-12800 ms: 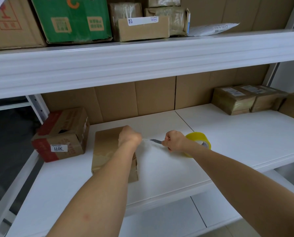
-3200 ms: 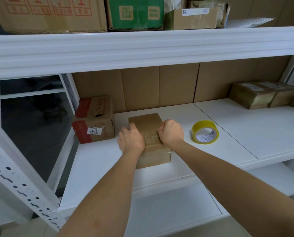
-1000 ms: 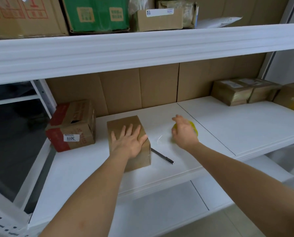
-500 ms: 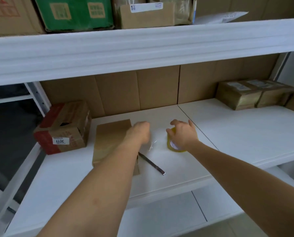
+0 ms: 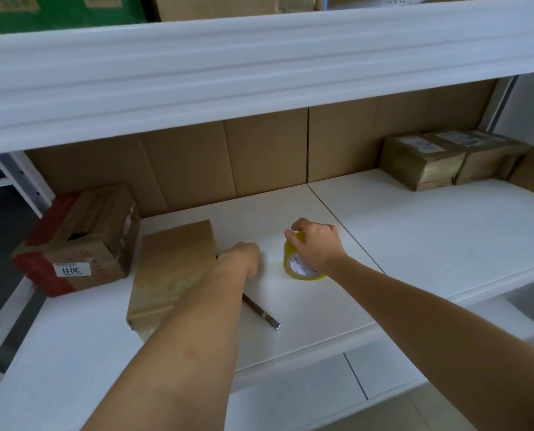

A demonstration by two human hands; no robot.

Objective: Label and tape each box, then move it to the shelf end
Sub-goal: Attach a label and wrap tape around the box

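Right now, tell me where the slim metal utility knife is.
In the head view the slim metal utility knife lies on the white shelf board, right of the plain brown cardboard box, partly under the left forearm, nearer than the yellow tape roll.

We see a white shelf (image 5: 414, 231) bearing a plain brown box (image 5: 169, 269), a red-ended box (image 5: 79, 237) just left of it, a metal pen (image 5: 264, 314), a yellow tape roll (image 5: 299, 269), and taped parcels (image 5: 446, 157) at the far right.
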